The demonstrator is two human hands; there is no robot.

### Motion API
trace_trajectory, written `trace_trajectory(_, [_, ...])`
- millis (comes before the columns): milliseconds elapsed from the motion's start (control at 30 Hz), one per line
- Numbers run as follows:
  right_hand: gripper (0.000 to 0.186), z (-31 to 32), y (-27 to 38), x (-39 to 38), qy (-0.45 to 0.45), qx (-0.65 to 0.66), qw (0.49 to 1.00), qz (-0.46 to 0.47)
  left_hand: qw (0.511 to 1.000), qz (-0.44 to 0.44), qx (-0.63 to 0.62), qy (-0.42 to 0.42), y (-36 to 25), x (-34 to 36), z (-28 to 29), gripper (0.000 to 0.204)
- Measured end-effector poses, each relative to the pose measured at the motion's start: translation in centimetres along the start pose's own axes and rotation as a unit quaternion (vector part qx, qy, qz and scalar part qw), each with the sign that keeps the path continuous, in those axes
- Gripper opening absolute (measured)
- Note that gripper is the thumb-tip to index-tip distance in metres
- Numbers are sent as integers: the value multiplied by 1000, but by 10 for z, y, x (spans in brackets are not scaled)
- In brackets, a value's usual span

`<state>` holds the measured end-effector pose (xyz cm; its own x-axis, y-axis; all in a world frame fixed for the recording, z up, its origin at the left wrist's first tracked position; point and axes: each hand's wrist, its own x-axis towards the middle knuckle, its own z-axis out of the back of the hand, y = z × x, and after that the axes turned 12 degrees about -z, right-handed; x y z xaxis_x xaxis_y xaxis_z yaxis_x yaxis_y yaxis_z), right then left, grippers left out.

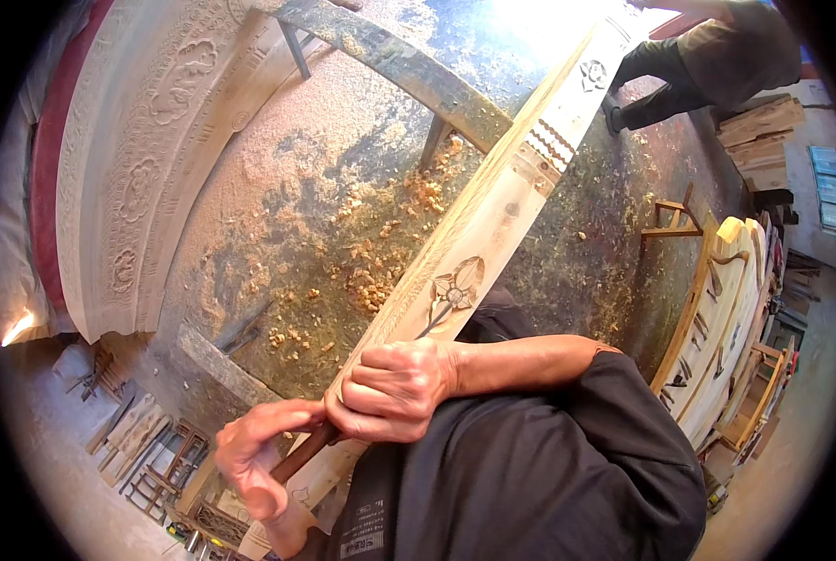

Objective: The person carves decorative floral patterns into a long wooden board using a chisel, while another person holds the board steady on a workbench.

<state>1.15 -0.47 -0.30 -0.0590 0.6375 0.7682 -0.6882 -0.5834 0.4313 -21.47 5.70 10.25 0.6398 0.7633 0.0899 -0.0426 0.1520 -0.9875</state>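
Note:
A long pale wooden beam (482,224) runs diagonally past my body, with carved flower motifs on its face. My right hand (390,388) is closed in a fist around a carving chisel. The chisel's thin dark blade (433,322) reaches from the fist to the carved flower (457,286); its exact contact with the wood is too small to tell. Below the fist shows the brown wooden handle (301,455). My left hand (257,453) cups around the rear of that handle, its fingertips close to the right fist.
A trestle bar (395,70) supports the beam, above a floor strewn with shavings (371,280). Large carved panels (137,178) stand at left. A bench with several tools (708,327) is at right. Another person (717,56) is at the beam's far end.

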Motion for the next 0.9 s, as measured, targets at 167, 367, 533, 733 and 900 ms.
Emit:
trace_trajectory(167, [35,-8,0,-1,74,93,993,-5,998,22,-26,-49,4,-14,3,126])
trace_trajectory(367, [38,-20,-3,-12,112,148,982,-27,996,69,9,-55,3,-20,-2,129])
trace_trajectory(533, [37,-19,-6,-11,119,161,979,-32,997,68,0,-36,7,-17,-2,128])
trace_trajectory(733, [37,-17,-8,-11,136,140,980,-40,998,60,7,-17,11,-13,-1,125])
trace_trajectory(900, [39,-19,-9,-16,142,130,980,-56,997,55,9,-49,13,-8,-8,125])
